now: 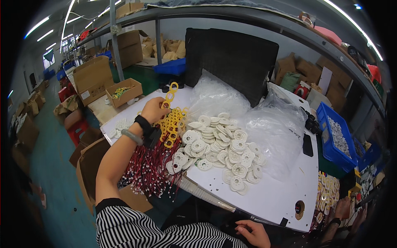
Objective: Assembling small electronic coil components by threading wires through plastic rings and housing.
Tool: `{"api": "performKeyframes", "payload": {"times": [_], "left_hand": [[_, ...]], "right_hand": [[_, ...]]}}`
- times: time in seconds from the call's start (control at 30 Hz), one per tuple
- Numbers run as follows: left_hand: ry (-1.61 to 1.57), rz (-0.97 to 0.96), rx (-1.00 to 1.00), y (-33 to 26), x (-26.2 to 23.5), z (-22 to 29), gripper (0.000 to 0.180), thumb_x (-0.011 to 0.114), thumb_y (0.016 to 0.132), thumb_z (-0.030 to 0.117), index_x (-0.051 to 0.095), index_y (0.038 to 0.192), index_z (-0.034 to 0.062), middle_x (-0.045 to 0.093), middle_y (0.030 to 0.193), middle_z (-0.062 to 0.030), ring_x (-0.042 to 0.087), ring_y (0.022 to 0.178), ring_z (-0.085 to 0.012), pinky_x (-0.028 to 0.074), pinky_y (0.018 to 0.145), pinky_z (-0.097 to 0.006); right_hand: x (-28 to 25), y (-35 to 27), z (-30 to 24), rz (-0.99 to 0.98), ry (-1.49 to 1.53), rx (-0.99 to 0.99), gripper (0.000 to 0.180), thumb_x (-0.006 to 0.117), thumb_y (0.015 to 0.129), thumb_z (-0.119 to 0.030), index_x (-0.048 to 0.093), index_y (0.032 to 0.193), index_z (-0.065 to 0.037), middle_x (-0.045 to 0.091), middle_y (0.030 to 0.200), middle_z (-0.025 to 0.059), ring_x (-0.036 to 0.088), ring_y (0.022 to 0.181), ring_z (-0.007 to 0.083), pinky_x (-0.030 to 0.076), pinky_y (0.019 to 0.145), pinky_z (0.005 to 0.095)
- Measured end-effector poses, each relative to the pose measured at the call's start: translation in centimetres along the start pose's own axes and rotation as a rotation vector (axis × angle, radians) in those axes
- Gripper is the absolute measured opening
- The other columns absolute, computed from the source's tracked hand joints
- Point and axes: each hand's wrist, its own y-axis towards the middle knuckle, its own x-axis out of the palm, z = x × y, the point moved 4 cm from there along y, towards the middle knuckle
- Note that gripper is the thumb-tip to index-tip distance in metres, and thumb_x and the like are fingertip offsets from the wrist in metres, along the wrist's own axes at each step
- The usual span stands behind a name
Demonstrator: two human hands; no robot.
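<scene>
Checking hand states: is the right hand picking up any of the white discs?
No. The right hand rests low by the table's near edge, apart from the white discs, while the left hand holds yellow rings.

This is a small-parts assembly workshop on a factory floor. A white desk (264,194) carries a heap of white plastic discs (223,149), yellow rings (173,124) and bundles of red wires (151,167), with clear plastic bags (264,124) behind. A blue bin (331,136) holds more small parts. Open cardboard boxes (93,76) crowd the green floor (53,165), metal shelving (231,14) runs overhead, and strip lights (37,25) line the ceiling down a long hall.
</scene>
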Motion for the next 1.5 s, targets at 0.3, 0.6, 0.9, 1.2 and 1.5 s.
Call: {"api": "performKeyframes", "payload": {"times": [0.3,0.6,0.9,1.2,1.5], "left_hand": [[-0.333,0.016,0.394,-13.4,-3.0,14.6,0.016,0.070,0.079,0.005,0.060,0.092,0.0008,0.060,0.082,-0.0079,0.057,0.071,-0.0142,0.046,0.064,-0.025],[-0.055,-0.504,0.932,-19.3,5.7,16.4,0.027,0.061,0.088,0.027,0.062,0.099,0.0035,0.064,0.087,-0.0125,0.063,0.083,-0.0310,0.050,0.075,-0.036],[0.148,-0.524,0.630,-16.2,4.2,-1.2,0.014,0.067,0.077,0.017,0.070,0.087,0.0070,0.067,0.083,-0.0111,0.062,0.081,-0.0306,0.047,0.078,-0.042],[-0.112,-0.551,0.398,-15.6,4.1,5.6,0.014,0.064,0.083,0.012,0.068,0.091,0.0023,0.068,0.084,-0.0126,0.065,0.075,-0.0267,0.051,0.069,-0.035],[-0.095,-0.706,0.764,-16.0,13.9,17.9,0.020,0.064,0.086,0.018,0.067,0.099,0.0042,0.067,0.089,-0.0105,0.064,0.078,-0.0246,0.050,0.070,-0.034]], "right_hand": [[-0.3,3.7,-1.4,0.091,0.024,-0.383,0.048,0.058,0.092,-0.008,0.040,0.135,-0.001,0.067,0.098,0.0123,0.065,0.080,0.0155,0.052,0.070,0.0251],[4.0,11.4,-8.8,-0.026,0.418,-0.792,0.025,0.059,0.090,-0.005,0.063,0.114,-0.004,0.053,0.129,0.0121,0.049,0.122,0.0236,0.041,0.098,0.0345],[0.7,3.9,-10.1,-0.462,0.749,-1.121,0.022,0.056,0.095,-0.018,0.068,0.094,0.000,0.068,0.090,0.0222,0.067,0.089,0.0378,0.047,0.089,0.0491],[-7.4,-7.8,-10.2,-0.098,0.342,-0.975,0.020,0.038,0.101,-0.013,0.035,0.116,0.000,0.064,0.080,0.0173,0.067,0.066,0.0284,0.057,0.059,0.0438],[-7.4,-10.8,-1.2,1.185,0.393,-0.817,0.025,0.046,0.100,-0.026,0.047,0.108,-0.003,0.057,0.083,0.0120,0.061,0.067,0.0229,0.054,0.073,0.0445]]}}
